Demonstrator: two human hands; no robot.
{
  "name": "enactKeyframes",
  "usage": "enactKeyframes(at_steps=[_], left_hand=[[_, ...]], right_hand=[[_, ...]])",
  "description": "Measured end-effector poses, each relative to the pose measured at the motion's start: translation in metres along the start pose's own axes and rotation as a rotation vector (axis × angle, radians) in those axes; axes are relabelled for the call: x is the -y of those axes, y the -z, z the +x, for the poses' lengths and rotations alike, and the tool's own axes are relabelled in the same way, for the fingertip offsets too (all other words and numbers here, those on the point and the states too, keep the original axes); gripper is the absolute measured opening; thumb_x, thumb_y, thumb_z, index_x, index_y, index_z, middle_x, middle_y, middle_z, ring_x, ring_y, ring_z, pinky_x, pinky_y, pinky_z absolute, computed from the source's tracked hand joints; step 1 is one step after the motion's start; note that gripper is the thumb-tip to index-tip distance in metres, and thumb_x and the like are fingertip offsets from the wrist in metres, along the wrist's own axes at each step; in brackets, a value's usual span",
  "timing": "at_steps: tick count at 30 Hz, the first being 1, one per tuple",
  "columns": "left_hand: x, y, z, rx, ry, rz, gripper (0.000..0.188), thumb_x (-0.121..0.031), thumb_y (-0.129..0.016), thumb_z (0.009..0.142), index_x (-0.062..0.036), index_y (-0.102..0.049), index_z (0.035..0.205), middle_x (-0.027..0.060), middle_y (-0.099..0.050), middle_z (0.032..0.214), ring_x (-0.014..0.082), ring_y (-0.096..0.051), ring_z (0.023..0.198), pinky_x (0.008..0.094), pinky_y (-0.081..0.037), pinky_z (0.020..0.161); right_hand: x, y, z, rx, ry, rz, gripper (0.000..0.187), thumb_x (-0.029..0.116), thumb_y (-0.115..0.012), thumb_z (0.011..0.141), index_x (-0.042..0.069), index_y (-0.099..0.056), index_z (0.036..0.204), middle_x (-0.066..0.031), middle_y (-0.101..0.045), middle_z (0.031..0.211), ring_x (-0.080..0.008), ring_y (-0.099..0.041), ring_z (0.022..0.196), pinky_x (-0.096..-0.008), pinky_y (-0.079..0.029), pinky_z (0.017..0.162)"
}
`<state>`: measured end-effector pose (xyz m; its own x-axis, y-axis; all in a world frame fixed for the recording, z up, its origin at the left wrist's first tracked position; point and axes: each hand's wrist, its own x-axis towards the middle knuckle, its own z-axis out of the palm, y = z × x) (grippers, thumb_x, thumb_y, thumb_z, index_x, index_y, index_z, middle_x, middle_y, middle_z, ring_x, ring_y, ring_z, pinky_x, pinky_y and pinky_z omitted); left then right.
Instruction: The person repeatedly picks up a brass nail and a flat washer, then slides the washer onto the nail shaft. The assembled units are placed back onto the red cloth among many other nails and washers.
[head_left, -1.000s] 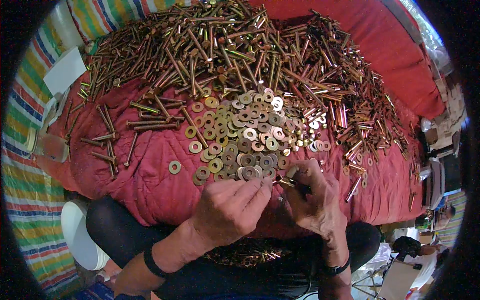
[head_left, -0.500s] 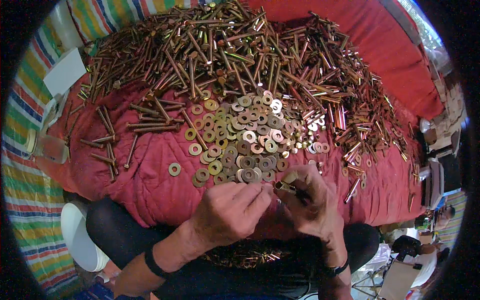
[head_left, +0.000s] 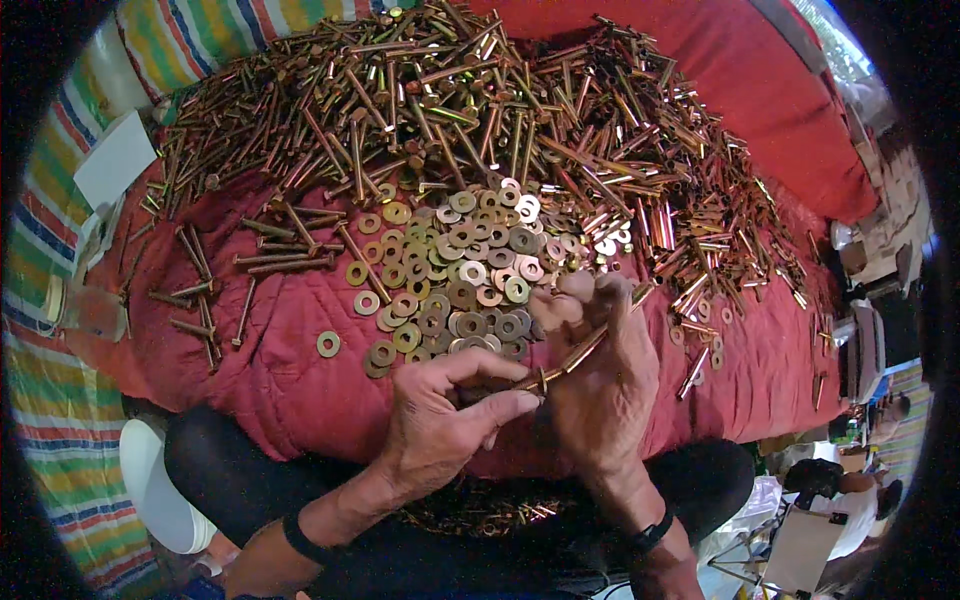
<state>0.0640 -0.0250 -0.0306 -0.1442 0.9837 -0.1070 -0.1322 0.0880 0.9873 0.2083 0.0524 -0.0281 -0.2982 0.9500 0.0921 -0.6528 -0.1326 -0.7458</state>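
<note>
Knees (head_left: 235, 455): dark-clad, bounding my near side.
Left hand (head_left: 440, 405): thumb and forefinger clamped on the near end of what looks like a bolt (head_left: 585, 350).
Washer (head_left: 543, 382): apparently threaded on it, just past the pinch; I judge fitting parts onto the shank is the step in hand.
Right hand (head_left: 608, 405): fingers partly spread, bolt slanting across them (whether they grip, I can't tell from here); the next move calls for an aligned shank.
Red cloth (head_left: 270, 395): gives me room leftward.
Washer pile (head_left: 465, 297): just beyond the fingers, limiting forward reach.
Bolt heap (head_left: 430, 95): walls the far side.
</note>
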Motion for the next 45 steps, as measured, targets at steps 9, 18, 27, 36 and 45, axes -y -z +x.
enactKeyframes(at_steps=[9,18,27,36,45], left_hand=[[-0.01,0.017,0.001,-0.016,-0.014,-0.174,0.015,0.002,-0.076,0.09,0.0044,-0.074,0.105,0.006,-0.073,0.079,0.0056,-0.059,0.058,0.0209,-0.043,0.049],[-0.02,0.018,-0.001,-0.022,0.167,-0.377,0.022,-0.001,-0.074,0.09,0.0075,-0.068,0.109,0.0123,-0.072,0.081,0.0147,-0.066,0.057,0.024,-0.05,0.047],[-0.019,0.011,0.005,-0.009,0.121,-0.494,0.036,-0.006,-0.073,0.092,0.0073,-0.063,0.124,0.0126,-0.072,0.086,0.0184,-0.069,0.065,0.029,-0.059,0.055],[-0.015,0.015,0.003,0.069,0.231,-0.355,0.021,-0.005,-0.076,0.093,0.0083,-0.075,0.109,0.0087,-0.071,0.075,0.0113,-0.065,0.057,0.0228,-0.053,0.049],[-0.008,0.023,0.004,0.04,0.238,-0.419,0.019,-0.007,-0.074,0.094,0.007,-0.075,0.107,0.0076,-0.071,0.075,0.0089,-0.063,0.055,0.0203,-0.047,0.046]], right_hand=[[0.009,-0.007,0.001,0.066,-0.144,-0.319,0.049,0.017,-0.07,0.101,-0.005,-0.052,0.141,-0.019,-0.07,0.122,-0.0206,-0.069,0.108,-0.0362,-0.057,0.093],[0.014,-0.009,0.0,0.022,0.07,-0.7,0.079,0.004,-0.078,0.092,-0.005,-0.033,0.157,-0.0223,-0.07,0.12,-0.0235,-0.075,0.09,-0.0335,-0.06,0.08],[0.017,-0.005,-0.003,0.365,0.105,-1.019,0.035,0.019,-0.065,0.104,-0.003,-0.067,0.13,-0.0219,-0.072,0.119,-0.0311,-0.07,0.111,-0.039,-0.054,0.097],[0.093,0.074,0.03,0.214,0.176,-1.786,0.024,0.005,-0.077,0.084,0.007,-0.08,0.108,-0.009,-0.071,0.095,-0.02,-0.071,0.082,-0.0325,-0.055,0.071],[0.078,0.081,0.039,0.425,0.216,-1.843,0.026,0.002,-0.072,0.084,0.007,-0.078,0.108,-0.0124,-0.068,0.096,-0.03,-0.072,0.086,-0.0401,-0.057,0.073]])
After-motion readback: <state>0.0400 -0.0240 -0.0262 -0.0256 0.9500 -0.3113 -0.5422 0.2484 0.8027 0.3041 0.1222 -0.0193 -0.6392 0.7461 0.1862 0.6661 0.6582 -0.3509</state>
